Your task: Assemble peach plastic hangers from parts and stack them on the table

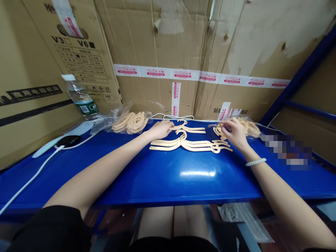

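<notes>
Beige hangers (195, 147) lie in a neat overlapping row on the blue table, hooks pointing away from me. At the back of this row, my left hand (161, 129) has its fingers closed on the left end of a beige hanger (193, 130). To the right, my right hand (233, 131) pinches a small beige hanger piece (213, 125); part of it is hidden by the fingers. Below that hand are several loose curved beige pieces (218, 133), and others touch the right ends of the front hangers.
Clear bags of beige parts lie at the back left (133, 122) and back right (250, 127). A water bottle (83, 99), a black round object (68, 141) and a white cable (34, 178) are at left. Cardboard (157, 45) walls the rear; a blue post (296, 80) stands right.
</notes>
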`<action>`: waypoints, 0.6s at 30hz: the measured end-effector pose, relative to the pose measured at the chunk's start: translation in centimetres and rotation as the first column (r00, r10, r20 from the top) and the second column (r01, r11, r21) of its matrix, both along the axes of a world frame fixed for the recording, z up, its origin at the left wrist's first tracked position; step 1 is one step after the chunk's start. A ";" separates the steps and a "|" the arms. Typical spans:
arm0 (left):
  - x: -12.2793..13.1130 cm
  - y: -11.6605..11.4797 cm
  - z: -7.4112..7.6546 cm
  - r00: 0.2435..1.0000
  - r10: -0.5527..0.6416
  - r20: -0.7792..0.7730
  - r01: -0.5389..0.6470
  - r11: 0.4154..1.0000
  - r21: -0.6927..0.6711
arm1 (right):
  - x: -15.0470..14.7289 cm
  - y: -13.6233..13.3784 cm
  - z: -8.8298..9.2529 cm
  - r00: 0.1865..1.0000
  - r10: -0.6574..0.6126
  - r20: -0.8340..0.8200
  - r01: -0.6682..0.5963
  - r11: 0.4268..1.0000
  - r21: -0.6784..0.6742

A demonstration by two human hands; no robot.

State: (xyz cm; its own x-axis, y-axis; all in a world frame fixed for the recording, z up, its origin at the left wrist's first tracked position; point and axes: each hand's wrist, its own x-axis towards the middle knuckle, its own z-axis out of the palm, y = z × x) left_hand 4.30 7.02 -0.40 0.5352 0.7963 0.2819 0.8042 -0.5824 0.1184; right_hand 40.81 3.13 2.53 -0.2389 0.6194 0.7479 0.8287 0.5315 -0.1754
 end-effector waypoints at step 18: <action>1.1 0.4 0.9 0.987 0.037 0.156 -0.039 0.999 0.008 | -0.9 -1.3 0.6 0.565 -0.055 -0.824 -0.304 0.914 -0.270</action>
State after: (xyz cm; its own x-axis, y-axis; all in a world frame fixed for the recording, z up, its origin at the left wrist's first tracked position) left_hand 5.36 7.37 0.51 0.4534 0.8115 0.3686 0.7979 -0.5539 0.2380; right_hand 39.90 1.82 3.15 0.2503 0.8803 0.4030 0.1715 0.3693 -0.9133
